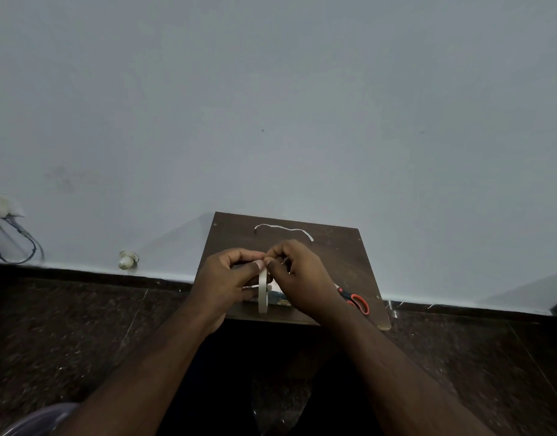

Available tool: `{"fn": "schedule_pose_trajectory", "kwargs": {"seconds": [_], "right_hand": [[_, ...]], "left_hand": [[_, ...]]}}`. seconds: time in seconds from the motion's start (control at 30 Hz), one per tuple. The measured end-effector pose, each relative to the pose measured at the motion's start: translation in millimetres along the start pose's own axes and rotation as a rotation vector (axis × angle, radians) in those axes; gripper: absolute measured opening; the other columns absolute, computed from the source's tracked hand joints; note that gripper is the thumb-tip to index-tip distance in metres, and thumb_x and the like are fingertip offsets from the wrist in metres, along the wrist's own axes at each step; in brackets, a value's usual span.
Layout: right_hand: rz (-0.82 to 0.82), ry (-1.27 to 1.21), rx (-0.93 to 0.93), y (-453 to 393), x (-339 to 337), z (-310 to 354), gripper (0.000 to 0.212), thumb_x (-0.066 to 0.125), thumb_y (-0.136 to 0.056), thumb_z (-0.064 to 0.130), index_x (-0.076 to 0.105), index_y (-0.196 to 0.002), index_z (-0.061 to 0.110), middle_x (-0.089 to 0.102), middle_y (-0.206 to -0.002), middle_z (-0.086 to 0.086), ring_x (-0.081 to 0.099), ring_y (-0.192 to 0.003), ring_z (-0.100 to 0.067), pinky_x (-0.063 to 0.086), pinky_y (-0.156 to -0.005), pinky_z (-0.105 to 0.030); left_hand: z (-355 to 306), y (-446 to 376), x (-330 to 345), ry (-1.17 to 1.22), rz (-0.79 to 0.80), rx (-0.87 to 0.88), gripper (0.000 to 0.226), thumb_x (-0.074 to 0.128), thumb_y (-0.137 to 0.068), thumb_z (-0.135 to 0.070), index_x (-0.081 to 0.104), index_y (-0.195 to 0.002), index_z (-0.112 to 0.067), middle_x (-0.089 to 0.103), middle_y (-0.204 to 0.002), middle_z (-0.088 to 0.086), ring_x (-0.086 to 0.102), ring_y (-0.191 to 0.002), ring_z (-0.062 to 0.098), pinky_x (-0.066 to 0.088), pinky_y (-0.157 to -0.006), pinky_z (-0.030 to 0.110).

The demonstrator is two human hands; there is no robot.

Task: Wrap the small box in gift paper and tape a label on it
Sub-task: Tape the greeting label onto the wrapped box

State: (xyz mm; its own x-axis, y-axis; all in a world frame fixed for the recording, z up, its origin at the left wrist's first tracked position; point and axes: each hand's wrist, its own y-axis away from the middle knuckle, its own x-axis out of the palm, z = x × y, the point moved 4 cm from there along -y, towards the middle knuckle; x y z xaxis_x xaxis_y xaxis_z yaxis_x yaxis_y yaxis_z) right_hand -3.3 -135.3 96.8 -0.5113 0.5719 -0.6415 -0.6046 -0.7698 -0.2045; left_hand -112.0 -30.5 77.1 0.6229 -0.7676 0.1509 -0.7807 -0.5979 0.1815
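Note:
A pale roll of tape (262, 292) stands on edge above the small dark wooden table (343, 256). My left hand (228, 278) grips the roll from the left, thumb on its top rim. My right hand (297, 272) pinches at the top of the roll, fingertips meeting the left thumb. A bit of blue patterned gift paper (280, 300) shows under my hands; the box itself is hidden behind them.
Red-handled scissors (356, 300) lie on the table's right front. A thin white paper strip (283, 229) curls at the table's far side. The table stands against a grey wall (271, 105); a small white fitting (128, 260) and cables (16, 243) sit at the left.

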Motion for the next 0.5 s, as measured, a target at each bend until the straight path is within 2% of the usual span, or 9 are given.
{"fn": "schedule_pose_trajectory", "kwargs": {"seconds": [0.07, 0.2, 0.23, 0.3, 0.4, 0.5], "right_hand": [[-0.01, 0.011, -0.003, 0.7, -1.5, 0.0, 0.005, 0.063, -0.092, 0.021, 0.067, -0.09, 0.022, 0.062, -0.087, 0.009, 0.054, -0.077, -0.005, 0.04, -0.068, -0.019], [-0.059, -0.024, 0.032, 0.6, -2.7, -4.1, 0.005, 0.069, -0.09, 0.022, 0.073, -0.092, 0.024, 0.065, -0.083, 0.013, 0.057, -0.073, -0.002, 0.042, -0.068, -0.017], [-0.065, -0.066, 0.064, 0.6, -2.3, -6.9, 0.009, 0.071, -0.089, 0.023, 0.073, -0.098, 0.025, 0.067, -0.084, 0.013, 0.058, -0.071, -0.001, 0.045, -0.07, -0.019], [-0.019, -0.218, 0.137, 1.7, 0.1, -14.5, 0.031, 0.076, -0.087, 0.024, 0.069, -0.117, 0.024, 0.07, -0.094, 0.011, 0.062, -0.071, -0.002, 0.054, -0.076, -0.029], [0.186, -0.339, 0.16, 6.9, 7.0, -22.0, 0.062, 0.086, -0.079, 0.023, 0.06, -0.135, 0.027, 0.065, -0.122, 0.013, 0.065, -0.103, -0.009, 0.057, -0.09, -0.032], [0.287, -0.398, 0.169, 10.7, 10.4, -25.2, 0.069, 0.088, -0.074, 0.018, 0.058, -0.135, 0.03, 0.059, -0.131, 0.018, 0.058, -0.118, -0.005, 0.054, -0.094, -0.027]], "left_hand": [[-0.8, 0.4, 0.5, 0.007, -0.004, -0.003, 0.012, 0.066, -0.093, -0.006, 0.075, -0.102, -0.005, 0.076, -0.092, 0.016, 0.076, -0.082, 0.024, 0.061, -0.066, 0.034], [-1.8, 0.8, -0.7, 0.009, -0.033, -0.001, 0.009, 0.071, -0.09, -0.009, 0.075, -0.097, -0.004, 0.076, -0.095, 0.015, 0.075, -0.088, 0.028, 0.063, -0.069, 0.038], [-2.0, 0.9, -0.3, 0.01, -0.037, 0.002, 0.009, 0.07, -0.09, -0.008, 0.075, -0.097, -0.004, 0.076, -0.095, 0.015, 0.075, -0.088, 0.028, 0.063, -0.068, 0.038], [-2.8, 1.6, 0.4, 0.017, -0.049, 0.003, 0.009, 0.068, -0.092, -0.007, 0.074, -0.097, -0.003, 0.076, -0.095, 0.014, 0.076, -0.085, 0.026, 0.062, -0.063, 0.036], [-2.9, 0.7, -1.5, -0.006, -0.084, -0.006, 0.01, 0.067, -0.094, -0.009, 0.076, -0.096, -0.008, 0.075, -0.097, 0.011, 0.075, -0.082, 0.021, 0.061, -0.061, 0.034], [-3.8, 0.3, -1.1, -0.01, -0.072, -0.018, 0.01, 0.067, -0.094, -0.01, 0.076, -0.095, -0.009, 0.076, -0.098, 0.008, 0.075, -0.086, 0.021, 0.062, -0.062, 0.034]]}}
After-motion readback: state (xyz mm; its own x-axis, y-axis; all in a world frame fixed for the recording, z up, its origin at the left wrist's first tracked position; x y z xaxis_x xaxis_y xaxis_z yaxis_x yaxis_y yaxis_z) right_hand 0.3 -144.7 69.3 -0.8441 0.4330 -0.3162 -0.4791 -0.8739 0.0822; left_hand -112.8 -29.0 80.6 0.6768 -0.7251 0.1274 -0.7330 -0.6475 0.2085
